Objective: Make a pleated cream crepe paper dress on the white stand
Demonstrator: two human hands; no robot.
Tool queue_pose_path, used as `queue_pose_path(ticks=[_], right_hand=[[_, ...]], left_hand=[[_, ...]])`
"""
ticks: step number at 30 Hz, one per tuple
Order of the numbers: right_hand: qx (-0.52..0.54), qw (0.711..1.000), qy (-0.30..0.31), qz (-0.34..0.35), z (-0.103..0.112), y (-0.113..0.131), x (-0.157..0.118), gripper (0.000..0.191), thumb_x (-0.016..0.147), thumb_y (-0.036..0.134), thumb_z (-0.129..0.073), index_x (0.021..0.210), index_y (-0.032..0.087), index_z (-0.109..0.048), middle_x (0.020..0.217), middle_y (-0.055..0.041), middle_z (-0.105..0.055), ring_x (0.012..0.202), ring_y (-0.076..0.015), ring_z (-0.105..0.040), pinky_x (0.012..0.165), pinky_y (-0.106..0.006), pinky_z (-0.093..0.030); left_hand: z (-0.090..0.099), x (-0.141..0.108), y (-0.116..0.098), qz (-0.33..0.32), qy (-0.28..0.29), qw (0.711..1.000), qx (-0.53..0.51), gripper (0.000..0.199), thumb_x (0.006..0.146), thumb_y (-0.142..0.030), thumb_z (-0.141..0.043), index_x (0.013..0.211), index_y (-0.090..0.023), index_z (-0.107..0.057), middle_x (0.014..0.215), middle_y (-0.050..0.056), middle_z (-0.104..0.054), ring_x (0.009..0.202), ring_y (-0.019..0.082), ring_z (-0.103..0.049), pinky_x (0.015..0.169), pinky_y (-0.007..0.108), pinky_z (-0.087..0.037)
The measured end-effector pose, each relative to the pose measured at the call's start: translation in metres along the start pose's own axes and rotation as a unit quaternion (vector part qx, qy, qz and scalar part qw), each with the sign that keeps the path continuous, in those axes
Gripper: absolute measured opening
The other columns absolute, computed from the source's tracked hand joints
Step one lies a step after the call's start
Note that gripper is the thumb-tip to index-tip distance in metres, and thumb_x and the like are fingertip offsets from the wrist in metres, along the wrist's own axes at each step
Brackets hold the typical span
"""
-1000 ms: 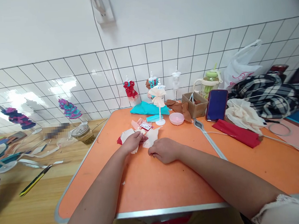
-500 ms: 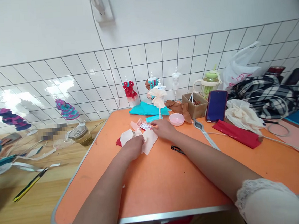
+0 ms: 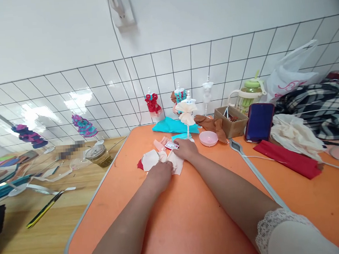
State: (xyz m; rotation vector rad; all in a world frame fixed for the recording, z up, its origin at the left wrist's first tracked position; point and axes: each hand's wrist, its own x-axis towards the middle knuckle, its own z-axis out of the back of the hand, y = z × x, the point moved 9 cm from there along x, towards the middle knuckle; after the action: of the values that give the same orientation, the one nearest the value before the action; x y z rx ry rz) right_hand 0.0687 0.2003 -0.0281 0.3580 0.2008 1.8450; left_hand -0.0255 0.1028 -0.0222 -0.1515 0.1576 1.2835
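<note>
On the orange desk (image 3: 179,227), a pale cloth piece (image 3: 179,167) lies between the curled left hand (image 3: 160,176), at its near-left side, and curled right hand (image 3: 187,149), beyond it, any grip hidden.

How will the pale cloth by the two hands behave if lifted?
The pale cloth would probably flop, looking thin and spread on the orange tabletop. It is likely light, showing little bulk. Being fairly flat, it seems unlikely to roll.

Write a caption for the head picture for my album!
Left hand and right hand at pale fabric on an orange table, miniature dress forms standing behind.
</note>
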Motion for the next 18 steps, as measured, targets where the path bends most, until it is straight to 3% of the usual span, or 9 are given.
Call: queue_pose_path(ticks=[4,7,13,18], right_hand=[[0.01,0.998,0.006,0.064,0.001,0.002,0.001,0.038,0.092,0.037,-0.033,0.124,0.034,-0.052,0.129,0.0011,-0.053,0.114,-0.0202,-0.045,0.089,-0.031,-0.036],[0.01,0.996,0.017,0.092,0.001,0.005,0.0,0.037,0.092,0.031,-0.033,0.122,0.038,-0.054,0.128,0.0051,-0.054,0.111,-0.0197,-0.047,0.088,-0.031,-0.036],[0.005,0.996,0.018,0.085,0.001,0.005,-0.006,0.04,0.083,0.03,-0.048,0.122,0.035,-0.055,0.114,0.0005,-0.064,0.105,-0.0234,-0.051,0.081,-0.031,-0.039],[0.005,0.998,0.0,0.056,0.007,0.0,-0.005,0.037,0.085,0.029,-0.045,0.119,0.033,-0.058,0.109,-0.0023,-0.066,0.107,-0.0237,-0.05,0.081,-0.032,-0.038]], left_hand=[[0.001,-0.001,0.001,0.002,-0.002,1.0,0.015,0.021,0.075,-0.006,-0.042,0.089,-0.016,-0.054,0.084,0.014,-0.061,0.078,0.026,-0.06,0.057,0.029,-0.038],[0.0,-0.002,0.009,0.015,-0.006,1.0,0.023,0.02,0.074,-0.006,-0.044,0.088,-0.015,-0.053,0.085,0.014,-0.061,0.075,0.027,-0.06,0.057,0.03,-0.038],[0.002,-0.001,0.012,0.012,-0.015,1.0,0.022,0.019,0.073,-0.006,-0.046,0.087,-0.016,-0.053,0.09,0.012,-0.061,0.079,0.025,-0.06,0.06,0.029,-0.039],[0.002,0.0,0.01,0.009,-0.014,1.0,0.024,0.024,0.069,-0.002,-0.047,0.088,-0.016,-0.053,0.09,0.012,-0.061,0.076,0.025,-0.061,0.058,0.029,-0.039]])
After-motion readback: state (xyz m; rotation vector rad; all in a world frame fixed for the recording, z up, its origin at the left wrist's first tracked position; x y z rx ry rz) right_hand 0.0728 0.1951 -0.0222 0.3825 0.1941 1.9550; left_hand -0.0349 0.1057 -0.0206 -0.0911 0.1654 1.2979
